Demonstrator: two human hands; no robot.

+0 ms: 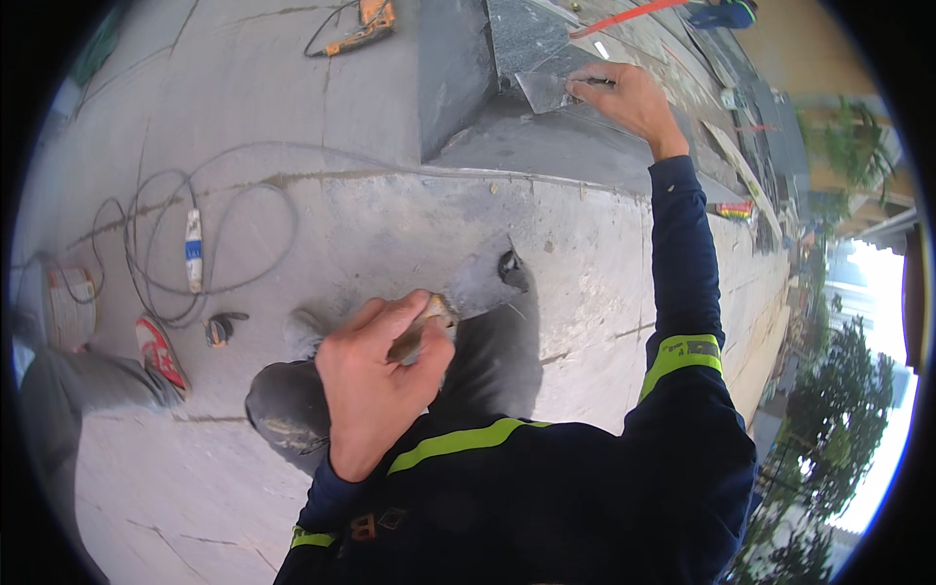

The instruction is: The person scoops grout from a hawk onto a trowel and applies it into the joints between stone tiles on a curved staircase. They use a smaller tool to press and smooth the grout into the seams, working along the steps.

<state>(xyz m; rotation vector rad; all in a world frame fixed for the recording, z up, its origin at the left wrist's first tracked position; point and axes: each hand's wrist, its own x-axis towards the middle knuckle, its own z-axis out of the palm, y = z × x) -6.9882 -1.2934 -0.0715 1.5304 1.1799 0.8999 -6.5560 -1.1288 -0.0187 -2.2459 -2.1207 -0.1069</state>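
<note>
My left hand (pixel 380 375) is closed in front of my bent knees. Its fingers pinch the worn, brownish end of a putty knife, whose broad grey blade (pixel 480 281) looks smeared and reaches out to the right. Farther off, at the upper right, my right arm is stretched out. My right hand (pixel 629 102) is closed on the short grip of a second putty knife (pixel 543 92). Its thin, flared blade lies close against dark grey stone slabs (pixel 517 136) at an inside corner; I cannot tell whether it touches them.
An orange power tool (pixel 361 27) lies at the top left. A grey cable (pixel 292 219) loops over the pavement to a white and blue connector (pixel 194 252). A tape measure (pixel 222 330), a bucket (pixel 73 307) and another person's red shoe (pixel 161 353) are at the left. A red strip (pixel 624 18) lies beyond the slabs.
</note>
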